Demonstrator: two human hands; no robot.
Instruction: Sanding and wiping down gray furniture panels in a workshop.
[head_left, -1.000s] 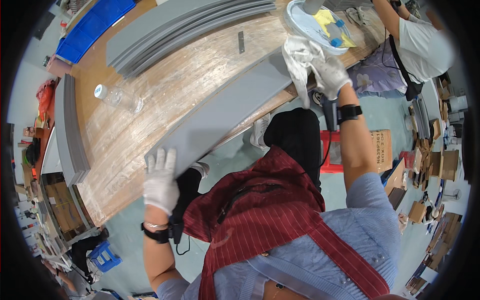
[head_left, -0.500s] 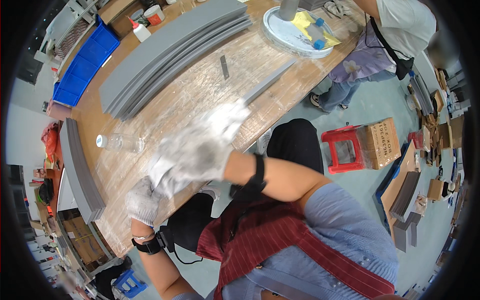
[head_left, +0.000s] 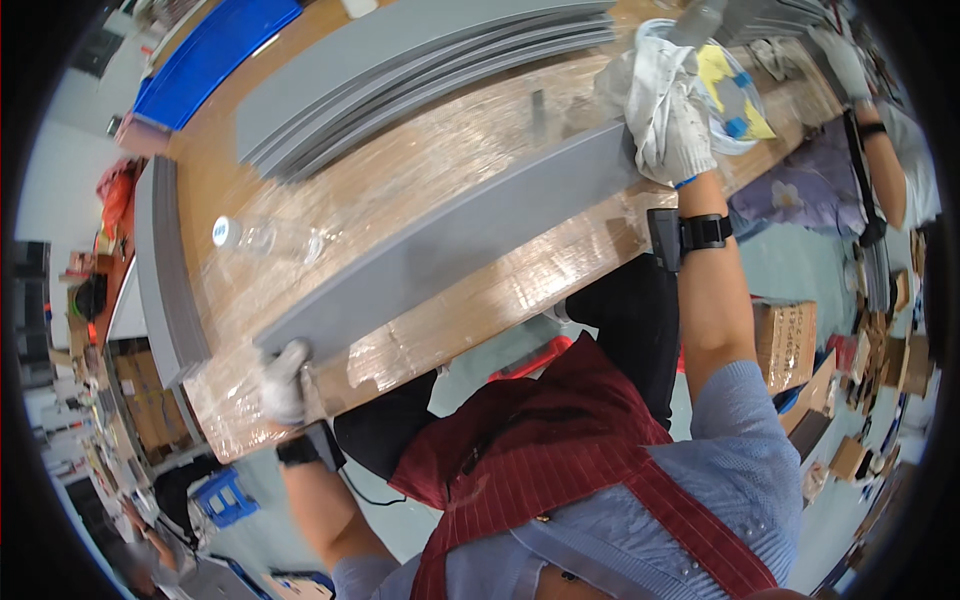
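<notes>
A long, flat grey board [head_left: 450,235] lies slantwise over the table, its broad face showing. At its near left end, my left hand [head_left: 285,385], in a pale knit glove, grips the corner. My right hand [head_left: 690,145], gloved too, is closed on a crumpled white cloth [head_left: 655,105] at the board's far right end. The cloth hides that end and most of my right fingers. Just beyond sits a round white lid or tub [head_left: 745,140] bearing yellow paper and small blue pieces.
A stack of curved grey boards [head_left: 420,75] lies at the back, with another stack [head_left: 165,270] at the left. A clear bottle [head_left: 265,238] lies near the board. A blue bin [head_left: 210,55] stands far left. At right, a co-worker's gloved hand [head_left: 840,65] reaches to the table.
My right hand has swept from the left part of the board to its far right end with the cloth. The board now shows its broad face instead of a narrow strip.
</notes>
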